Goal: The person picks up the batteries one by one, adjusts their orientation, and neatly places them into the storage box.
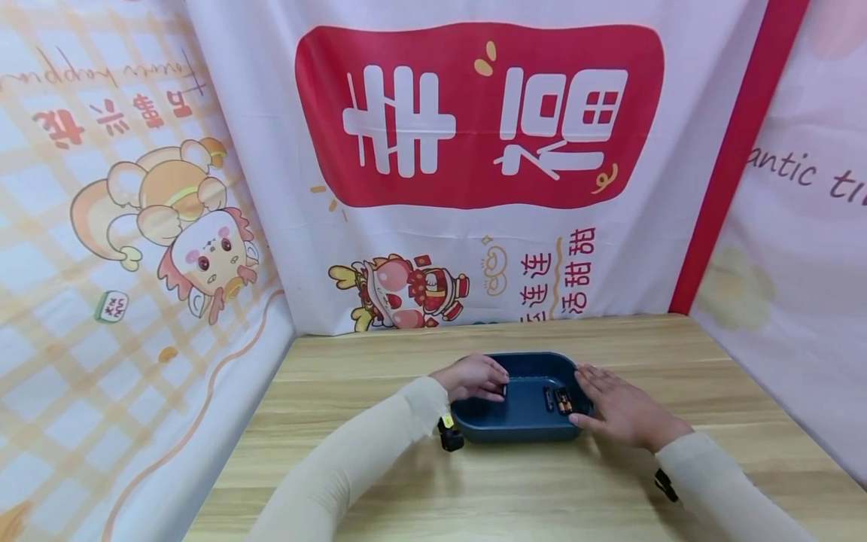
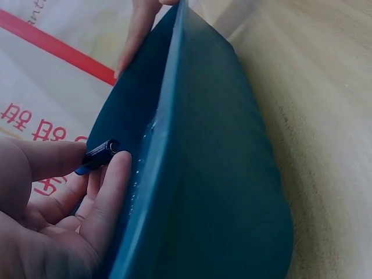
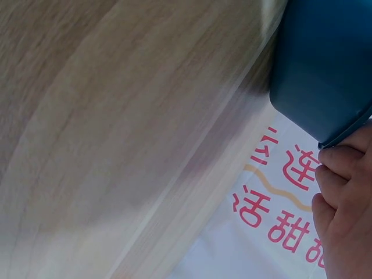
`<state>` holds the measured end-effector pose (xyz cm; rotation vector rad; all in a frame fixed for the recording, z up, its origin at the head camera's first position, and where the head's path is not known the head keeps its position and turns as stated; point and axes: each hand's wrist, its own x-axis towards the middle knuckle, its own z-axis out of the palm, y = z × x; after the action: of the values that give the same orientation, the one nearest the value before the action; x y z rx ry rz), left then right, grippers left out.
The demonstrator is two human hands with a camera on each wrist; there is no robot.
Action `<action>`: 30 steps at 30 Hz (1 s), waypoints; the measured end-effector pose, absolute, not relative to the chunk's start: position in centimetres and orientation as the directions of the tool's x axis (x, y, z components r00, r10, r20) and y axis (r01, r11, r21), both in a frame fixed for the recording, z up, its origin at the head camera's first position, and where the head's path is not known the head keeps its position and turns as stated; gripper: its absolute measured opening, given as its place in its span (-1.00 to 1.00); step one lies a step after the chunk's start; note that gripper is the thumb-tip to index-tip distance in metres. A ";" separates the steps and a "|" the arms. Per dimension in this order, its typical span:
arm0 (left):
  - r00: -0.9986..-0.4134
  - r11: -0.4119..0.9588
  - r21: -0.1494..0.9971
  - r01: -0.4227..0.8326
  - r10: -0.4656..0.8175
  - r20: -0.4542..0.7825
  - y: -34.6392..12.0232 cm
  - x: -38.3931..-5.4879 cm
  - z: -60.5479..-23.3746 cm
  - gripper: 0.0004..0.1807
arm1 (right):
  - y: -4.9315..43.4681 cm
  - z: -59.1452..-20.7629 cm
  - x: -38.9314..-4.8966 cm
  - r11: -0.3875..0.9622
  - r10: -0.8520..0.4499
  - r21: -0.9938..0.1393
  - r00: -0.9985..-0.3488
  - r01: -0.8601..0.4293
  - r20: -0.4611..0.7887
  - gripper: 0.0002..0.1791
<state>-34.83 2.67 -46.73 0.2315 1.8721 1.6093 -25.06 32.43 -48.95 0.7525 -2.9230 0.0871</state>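
Observation:
A dark blue-green oval tray (image 1: 521, 434) stands on the wooden table. At its left end, inside the rim, my left hand (image 1: 476, 378) pinches a small dark battery (image 2: 100, 156) between thumb and fingers. The left wrist view shows one end of that battery between the fingertips. My right hand (image 1: 626, 410) holds the tray's right end, its thumb at the near corner and its fingers on the far rim. Near that hand, a few more batteries (image 1: 564, 401), black with some copper colour, lie together on the tray floor; their exact number is hard to make out.
The wooden table (image 1: 379, 489) spreads around the tray. Behind it hangs a white printed cloth (image 1: 264, 90) with a red panel; patterned cloths flank both sides. A small black wrist device (image 1: 450, 435) sits at the left wrist, close to the tray's near-left corner.

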 end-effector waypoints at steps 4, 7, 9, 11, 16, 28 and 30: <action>-0.768 0.245 0.929 -0.278 0.524 -0.368 3.4 -34.5 -46.7 -0.69 | 32.4 -49.0 -25.0 0.876 -0.476 -0.025 -0.870 -0.483 0.128 -0.03; -0.765 0.249 0.927 -0.281 0.525 -0.374 3.9 -34.5 -46.8 -0.71 | 32.4 -49.0 -25.0 0.879 -0.470 -0.026 -0.874 -0.476 0.120 -0.03; -0.767 0.253 0.928 -0.275 0.525 -0.370 4.3 -34.5 -46.9 -0.72 | 32.4 -49.0 -25.0 0.882 -0.465 -0.029 -0.877 -0.471 0.118 -0.03; -0.762 0.253 0.928 -0.273 0.531 -0.370 4.6 -34.6 -47.0 -0.72 | 32.4 -48.9 -25.0 0.884 -0.460 -0.030 -0.881 -0.466 0.113 -0.03; -0.752 0.230 0.927 -0.297 0.542 -0.375 5.4 -35.0 -47.0 -0.75 | 32.3 -48.7 -25.0 0.882 -0.464 -0.030 -0.879 -0.469 0.109 -0.04; -0.751 0.239 0.926 -0.292 0.543 -0.376 7.4 -35.0 -47.7 -0.73 | 32.4 -48.6 -25.2 0.877 -0.476 -0.017 -0.874 -0.479 0.097 -0.04; -0.753 0.257 0.922 -0.290 0.533 -0.386 7.7 -35.0 -47.8 -0.74 | 32.4 -48.6 -25.1 0.875 -0.480 -0.015 -0.871 -0.484 0.102 -0.04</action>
<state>-35.04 7.65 -47.84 0.2209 1.8617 1.5694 -25.15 32.40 -48.59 0.7603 -2.9491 0.0607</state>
